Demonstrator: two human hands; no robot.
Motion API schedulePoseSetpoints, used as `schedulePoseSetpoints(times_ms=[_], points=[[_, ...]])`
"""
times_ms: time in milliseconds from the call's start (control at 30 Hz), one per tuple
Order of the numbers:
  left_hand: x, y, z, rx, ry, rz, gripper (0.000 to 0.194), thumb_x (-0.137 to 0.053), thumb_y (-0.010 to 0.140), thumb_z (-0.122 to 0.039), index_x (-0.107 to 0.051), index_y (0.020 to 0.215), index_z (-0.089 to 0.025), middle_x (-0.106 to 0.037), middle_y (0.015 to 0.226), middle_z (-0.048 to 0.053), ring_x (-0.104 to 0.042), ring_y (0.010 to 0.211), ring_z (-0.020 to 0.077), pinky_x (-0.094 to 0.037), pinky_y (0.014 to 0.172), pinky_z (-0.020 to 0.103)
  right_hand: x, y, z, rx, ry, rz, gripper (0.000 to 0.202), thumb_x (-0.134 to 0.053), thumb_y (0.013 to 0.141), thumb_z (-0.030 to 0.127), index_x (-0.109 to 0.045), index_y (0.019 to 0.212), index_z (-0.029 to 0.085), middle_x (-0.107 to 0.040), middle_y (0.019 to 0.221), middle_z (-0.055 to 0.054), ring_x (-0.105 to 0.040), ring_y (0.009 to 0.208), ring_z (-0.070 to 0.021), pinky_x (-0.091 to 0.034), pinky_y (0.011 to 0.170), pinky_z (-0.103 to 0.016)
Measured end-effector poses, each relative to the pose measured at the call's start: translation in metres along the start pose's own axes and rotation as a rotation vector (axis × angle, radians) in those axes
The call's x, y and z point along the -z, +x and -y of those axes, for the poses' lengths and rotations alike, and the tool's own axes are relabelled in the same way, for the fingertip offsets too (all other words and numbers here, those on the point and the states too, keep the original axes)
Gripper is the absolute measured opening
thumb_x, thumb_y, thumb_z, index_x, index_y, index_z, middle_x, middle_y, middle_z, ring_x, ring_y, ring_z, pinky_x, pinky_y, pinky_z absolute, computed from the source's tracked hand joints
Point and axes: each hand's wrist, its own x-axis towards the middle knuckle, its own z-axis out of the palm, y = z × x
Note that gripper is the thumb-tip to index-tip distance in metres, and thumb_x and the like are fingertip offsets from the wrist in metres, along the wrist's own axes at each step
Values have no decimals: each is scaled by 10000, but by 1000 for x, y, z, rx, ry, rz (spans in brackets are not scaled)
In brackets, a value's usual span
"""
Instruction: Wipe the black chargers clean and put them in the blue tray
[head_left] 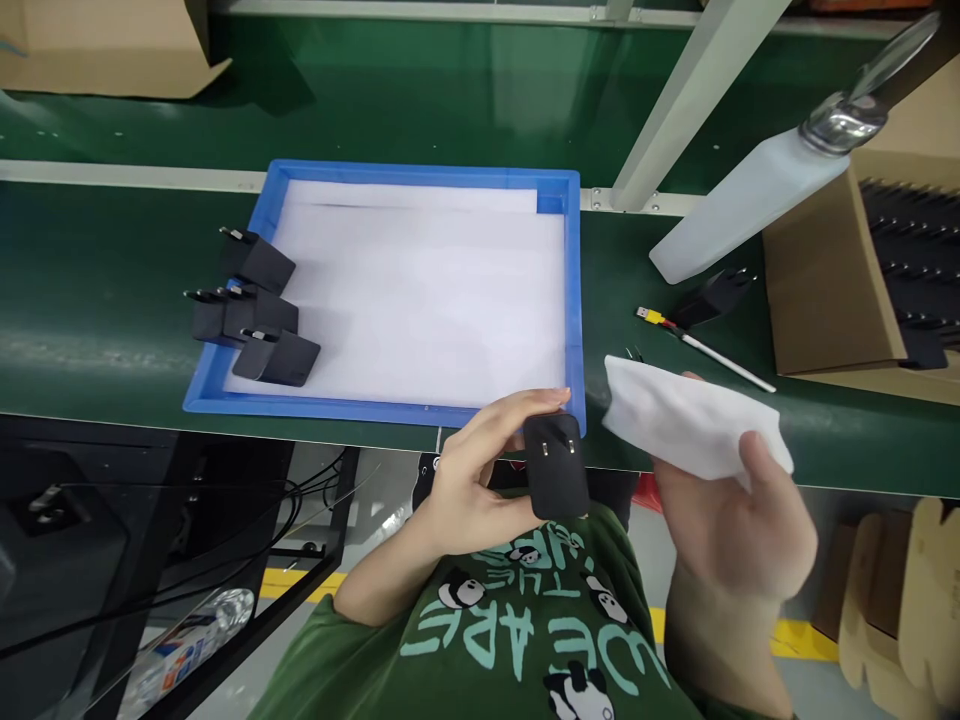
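Between the fingers and thumb of my left hand [480, 475] is a black power adapter [556, 485], its two metal prongs facing up toward me. My right hand [731, 520] grips a folded white cloth [690, 415], with the thumb on top and the other fingers mostly hidden beneath. The cloth and the adapter are apart. Just beyond my left hand lies a blue tray [375, 412] lined with white sheets [420, 300]. Several more black adapters [277, 357] sit on the tray's left side, their prongs pointing left.
Right of the tray stand a white bottle [750, 205] with a metal top, a loose adapter [712, 297] and a white stick-like tool with a yellow USB plug [651, 315]. A cardboard box [832, 285] holds rows of adapters. A grey post [690, 105] rises behind; cables [300, 500] hang lower left.
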Motion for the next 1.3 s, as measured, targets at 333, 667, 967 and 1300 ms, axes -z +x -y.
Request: schedulePoseSetpoints(times_ms=[333, 667, 967, 1300], points=[[-1, 0, -1, -76, 297, -41, 609, -758, 884, -119, -584, 1460, -216, -691, 1401, 108, -668, 1295, 253, -567, 1135, 385, -40, -36, -24, 1024, -820, 452, 587, -348, 1051, 226, -386, 1586, -13, -340, 1685, -140, -381, 1547, -312, -357, 1293, -420], [-2, -3, -9, 36, 160, 43, 810, -909, 773, -215, -568, 1503, -291, -651, 1358, 133, -706, 1147, 257, -673, 844, 298, -28, -19, -34, 248, -216, 552, 531, -297, 1116, 451, -394, 1623, 329, -385, 1677, 14, -378, 1544, -299, -397, 1271, -518], [4, 1, 2, 337, -425, -87, 720, -1031, 583, -320, -750, 1244, -281, -766, 1083, 54, -753, 989, 235, -661, 755, 269, -53, 10, -16, 48, 9, 697, 465, -339, 1118, 436, -550, 1519, 332, -599, 1524, -28, -567, 1419, -284, -506, 1190, -486], [-8, 1, 9, 663, -651, -320, 552, -861, 756, -636, -760, 1090, -208, -796, 992, 64, -769, 867, 198, -649, 803, 290, -50, -6, -42, 1030, -792, 616, 610, -312, 1059, 293, -336, 1639, 108, -417, 1655, -41, -296, 1588, -238, -244, 1340, -402]])
